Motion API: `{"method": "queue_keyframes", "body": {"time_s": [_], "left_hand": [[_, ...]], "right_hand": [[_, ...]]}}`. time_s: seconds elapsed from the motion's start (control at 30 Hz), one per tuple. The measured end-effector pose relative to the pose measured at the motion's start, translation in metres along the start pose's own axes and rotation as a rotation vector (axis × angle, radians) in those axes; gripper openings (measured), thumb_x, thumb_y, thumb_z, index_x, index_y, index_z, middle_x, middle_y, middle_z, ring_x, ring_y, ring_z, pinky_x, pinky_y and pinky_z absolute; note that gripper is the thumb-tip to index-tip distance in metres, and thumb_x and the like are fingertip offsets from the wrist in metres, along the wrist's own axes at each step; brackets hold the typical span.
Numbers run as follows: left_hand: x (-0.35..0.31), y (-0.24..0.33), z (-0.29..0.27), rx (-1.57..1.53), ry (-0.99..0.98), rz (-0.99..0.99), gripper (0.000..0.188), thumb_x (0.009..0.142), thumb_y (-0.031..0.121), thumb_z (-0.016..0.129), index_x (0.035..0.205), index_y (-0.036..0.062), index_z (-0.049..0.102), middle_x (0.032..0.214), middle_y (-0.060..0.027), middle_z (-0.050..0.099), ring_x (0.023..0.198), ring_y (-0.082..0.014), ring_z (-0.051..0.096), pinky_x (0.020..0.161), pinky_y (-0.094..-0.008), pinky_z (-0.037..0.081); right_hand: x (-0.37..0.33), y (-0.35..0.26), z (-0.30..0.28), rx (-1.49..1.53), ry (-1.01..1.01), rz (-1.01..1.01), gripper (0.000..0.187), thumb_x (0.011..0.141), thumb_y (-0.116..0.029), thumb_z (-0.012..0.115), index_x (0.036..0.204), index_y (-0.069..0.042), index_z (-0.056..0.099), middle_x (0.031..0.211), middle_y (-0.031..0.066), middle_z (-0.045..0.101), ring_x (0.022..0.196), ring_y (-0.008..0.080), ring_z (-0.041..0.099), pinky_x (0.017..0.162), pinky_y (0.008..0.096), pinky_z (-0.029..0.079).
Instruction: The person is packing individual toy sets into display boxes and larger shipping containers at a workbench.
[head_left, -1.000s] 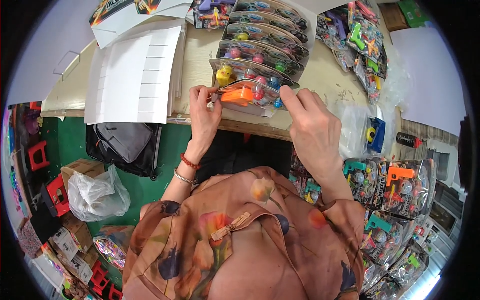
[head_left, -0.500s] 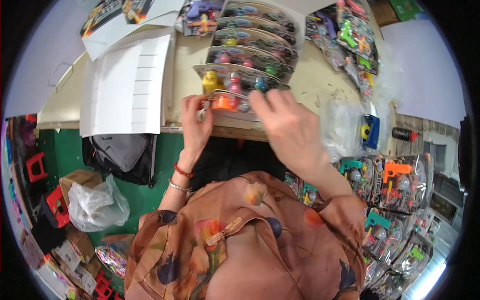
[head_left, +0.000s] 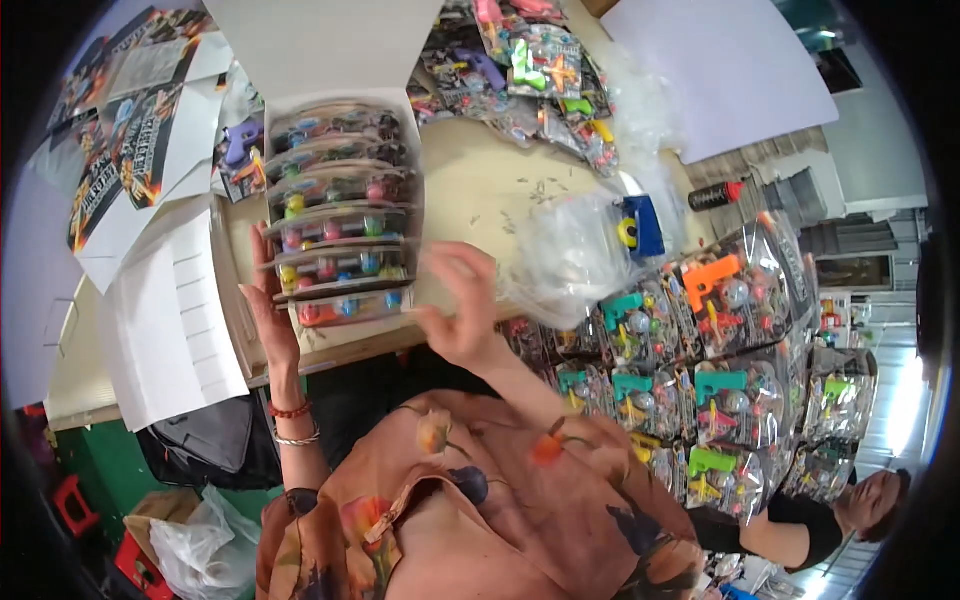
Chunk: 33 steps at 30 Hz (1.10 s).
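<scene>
A white display box (head_left: 417, 170) stands on the table, filled with a row of blister packs (head_left: 340, 225) holding small colourful toys. The front pack (head_left: 350, 308) shows orange, blue and green pieces in clear plastic. My left hand (head_left: 272, 325) is upright along the box's left front side, fingers stretched and apart, at or against the edge. To the right of the front corner, my right hand (head_left: 462, 300) is raised with its fingers spread and slightly bent, a little blurred. Nothing shows in either hand.
White cardboard sheets (head_left: 165, 310) and printed cards (head_left: 140, 150) lie at the left. Bagged toy packs (head_left: 540, 70) are heaped behind. Clear plastic bags (head_left: 570, 250), a blue tape dispenser (head_left: 645, 225) and hanging toy-gun packs (head_left: 720, 390) are at the right. A person (head_left: 820, 520) is at lower right.
The view has turned to the right, so the box appears farther left. My fingers have come off the front pack's top edge, and my hands are now at the box's two sides.
</scene>
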<state>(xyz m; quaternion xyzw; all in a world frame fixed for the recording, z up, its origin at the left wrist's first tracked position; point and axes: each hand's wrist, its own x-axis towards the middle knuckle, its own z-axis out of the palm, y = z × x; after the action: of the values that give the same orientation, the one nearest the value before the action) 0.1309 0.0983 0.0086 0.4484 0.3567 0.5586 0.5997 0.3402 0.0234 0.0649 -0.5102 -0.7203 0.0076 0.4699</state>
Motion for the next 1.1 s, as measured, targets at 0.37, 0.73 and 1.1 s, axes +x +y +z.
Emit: {"method": "queue_keyframes", "body": {"time_s": [0.37,0.73,1.1], "left_hand": [[-0.008,-0.015,0.013,-0.005,-0.079,-0.05,0.077,0.091,0.062,0.018,0.146,0.01,0.005,0.152,-0.0063,0.007,0.139,-0.0224,0.011,0.112,-0.0357,0.011],[-0.012,-0.009,0.014,0.15,0.127,0.15,0.062,0.097,0.049,0.022,0.146,0.0113,0.017,0.15,-0.0107,0.018,0.139,-0.0245,0.016,0.112,-0.0411,0.014],[0.063,0.138,0.042,0.521,0.29,0.622,0.058,0.085,0.013,0.063,0.136,0.0053,0.037,0.135,-0.0112,0.042,0.119,-0.0219,0.046,0.093,-0.0331,0.041]], "right_hand": [[-0.03,0.067,0.076,0.971,-0.016,0.537,0.069,0.097,-0.049,0.021,0.144,0.001,0.009,0.152,0.0122,0.008,0.139,0.0234,0.009,0.113,0.0366,0.005],[-0.013,0.08,0.047,0.991,-0.036,0.586,0.07,0.095,-0.054,0.026,0.143,-0.003,0.019,0.148,0.0098,0.022,0.137,0.0229,0.019,0.111,0.0369,0.014],[0.212,0.024,-0.03,0.118,0.309,-0.279,0.051,0.072,-0.008,0.073,0.119,-0.009,0.053,0.107,0.0082,0.056,0.097,0.0185,0.054,0.079,0.0292,0.044]]}}
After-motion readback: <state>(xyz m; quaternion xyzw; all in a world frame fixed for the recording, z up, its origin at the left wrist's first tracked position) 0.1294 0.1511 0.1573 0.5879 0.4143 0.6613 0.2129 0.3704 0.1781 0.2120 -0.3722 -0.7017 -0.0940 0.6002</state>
